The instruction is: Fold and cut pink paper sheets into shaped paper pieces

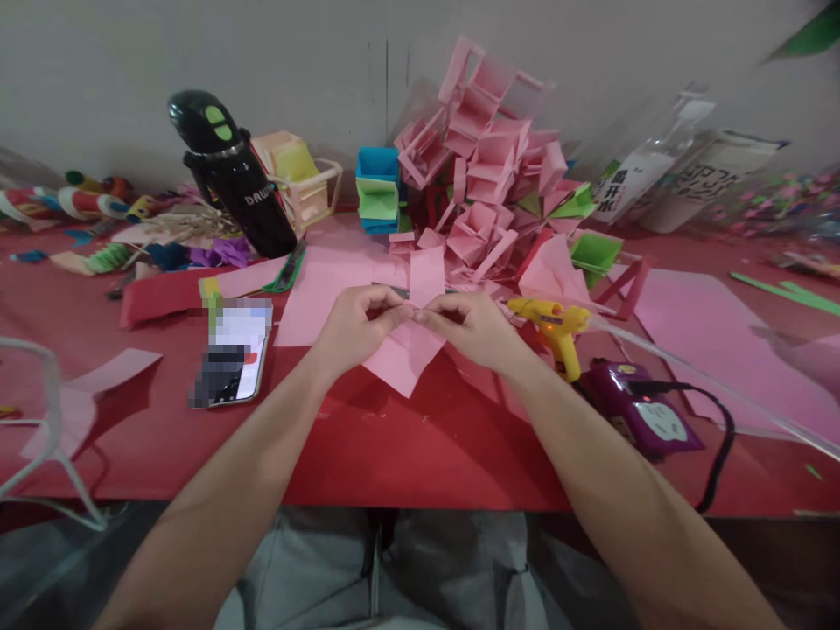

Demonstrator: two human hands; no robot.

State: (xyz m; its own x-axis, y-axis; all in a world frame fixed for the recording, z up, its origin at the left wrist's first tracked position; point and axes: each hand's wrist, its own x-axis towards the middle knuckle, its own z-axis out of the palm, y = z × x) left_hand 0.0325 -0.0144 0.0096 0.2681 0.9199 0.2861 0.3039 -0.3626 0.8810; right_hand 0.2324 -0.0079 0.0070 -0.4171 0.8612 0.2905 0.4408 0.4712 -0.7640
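1. Bare arms (613, 464) are closest to the camera, coming up from the bottom corners, with grey trousers (315, 564) between them below the table (420, 459), which is red.
2. Left hand (358, 325): thumb and index finger pinched together on some pink paper (410, 360), right around the middle of it. Can't really tell what the other fingers are up to, they're mostly tucked in.
3. Right hand (476, 328): same deal, thumb and index pinched on the paper, so the two sets of fingertips basically meet.
4. Paper itself: one flap points down toward the person, another strip sticks up past the hands. Can't tell how the parts join, the fingers cover that bit.
5. Off to the right there's a yellow glue gun (564, 341) with an orange light on. Just beside it, a purple socket box (647, 411) with a black cord (725, 429) plugged in.
6. Over on the left, a phone (246, 367) lies flat, part of it pixelated. Behind it, a black flask (246, 197) leans.
7. Behind the hands, a big messy pile (489, 166) of pink folded pieces, with a blue-and-green box (379, 199) just left of it. Further right, a clear bottle (647, 171) leans by a cup (709, 188).
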